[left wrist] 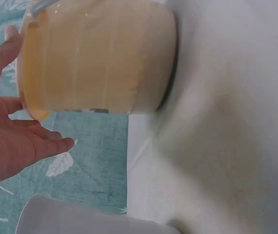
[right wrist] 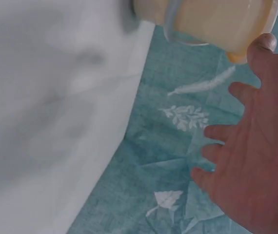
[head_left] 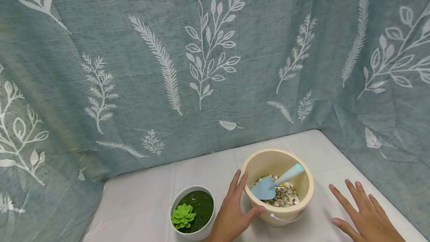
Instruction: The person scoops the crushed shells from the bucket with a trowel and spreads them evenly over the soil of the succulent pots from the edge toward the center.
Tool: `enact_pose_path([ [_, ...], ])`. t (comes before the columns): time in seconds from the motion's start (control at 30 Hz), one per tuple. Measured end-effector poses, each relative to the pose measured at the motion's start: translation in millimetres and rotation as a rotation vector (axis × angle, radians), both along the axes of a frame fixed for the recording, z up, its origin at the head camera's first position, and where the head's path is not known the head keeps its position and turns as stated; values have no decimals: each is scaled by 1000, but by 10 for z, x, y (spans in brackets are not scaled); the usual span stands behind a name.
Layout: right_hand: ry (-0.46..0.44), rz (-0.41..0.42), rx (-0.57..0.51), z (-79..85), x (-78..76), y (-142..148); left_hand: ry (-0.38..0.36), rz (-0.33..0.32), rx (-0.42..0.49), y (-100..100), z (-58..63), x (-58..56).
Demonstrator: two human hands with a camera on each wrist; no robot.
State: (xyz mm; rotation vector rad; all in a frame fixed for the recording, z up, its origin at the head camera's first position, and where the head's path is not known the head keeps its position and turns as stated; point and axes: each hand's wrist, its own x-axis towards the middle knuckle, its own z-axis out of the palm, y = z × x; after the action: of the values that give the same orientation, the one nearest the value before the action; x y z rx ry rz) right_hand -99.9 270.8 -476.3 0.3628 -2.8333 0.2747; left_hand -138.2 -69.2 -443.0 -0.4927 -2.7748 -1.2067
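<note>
A cream bucket (head_left: 255, 165) stands upright on the white table, with pale chips or flakes (head_left: 287, 193) in its bottom. Inside lies a light blue trowel (head_left: 265, 188), its handle leaning toward the bucket's right rim. My left hand (head_left: 231, 212) is at the bucket's left side, fingers extended and spread, thumb and fingertips right at the rim; in the left wrist view the bucket (left wrist: 105, 58) lies just beyond the fingers. To the bucket's right, my right hand (head_left: 366, 212) hovers with fingers spread, holding nothing. The right wrist view has its thumb overlapping the bucket (right wrist: 212, 19).
Left of my left hand stands a white pot (head_left: 173, 210) with dark green filling and a light green succulent (head_left: 183, 216). A thin handle (head_left: 285, 220) hangs at the bucket's front. Blue-green leaf-patterned cloth (head_left: 134, 85) rises behind the white table (head_left: 141, 201).
</note>
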Motion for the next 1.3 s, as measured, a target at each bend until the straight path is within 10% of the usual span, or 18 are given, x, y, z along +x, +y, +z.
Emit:
enact_pose_path([
  [0.5,373,338,75,804,-618,-539,-69,-4,27,-42,19,26],
  [0.9,145,640,471,806,-1058,-911,-106,-13,8,37,-6,67],
  [1.3,135,665,528,819,-1124,-973,-79,14,1,17,2,70],
])
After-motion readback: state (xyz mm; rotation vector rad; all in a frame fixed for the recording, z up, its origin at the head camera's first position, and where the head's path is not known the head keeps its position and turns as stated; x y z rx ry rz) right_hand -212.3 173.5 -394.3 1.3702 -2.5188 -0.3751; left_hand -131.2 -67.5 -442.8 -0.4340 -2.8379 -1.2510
